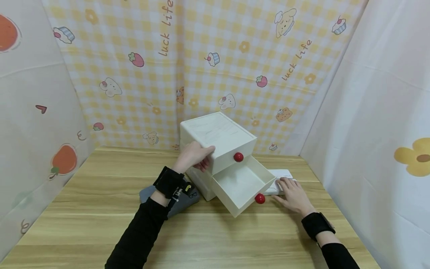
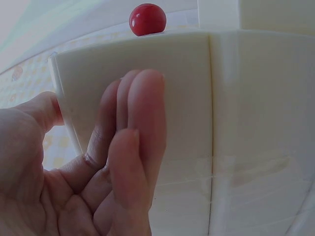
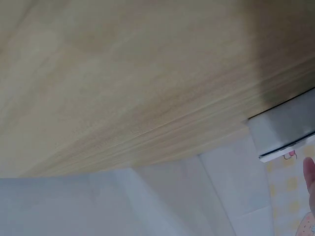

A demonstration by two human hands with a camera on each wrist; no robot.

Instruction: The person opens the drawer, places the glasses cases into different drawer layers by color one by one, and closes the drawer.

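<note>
A white two-drawer cabinet (image 1: 218, 129) with round red knobs stands at the middle of the table. Its upper drawer is closed; the lower drawer (image 1: 236, 183) is pulled out, and nothing shows inside it. My left hand (image 1: 194, 155) rests at the cabinet's upper left edge, thumb over the top and fingers along the side panel (image 2: 182, 123). To the right of the drawer, my right hand (image 1: 293, 196) lies with spread fingers at a flat white box (image 1: 282, 173). The drawer hides part of that box.
Under my left forearm lies a grey pouch (image 1: 147, 192) with a glasses print. Behind the wooden table (image 1: 208, 239) hangs a yellow checked cloth (image 1: 201, 33), with white cloths on both sides. The lower drawer juts toward me over the table.
</note>
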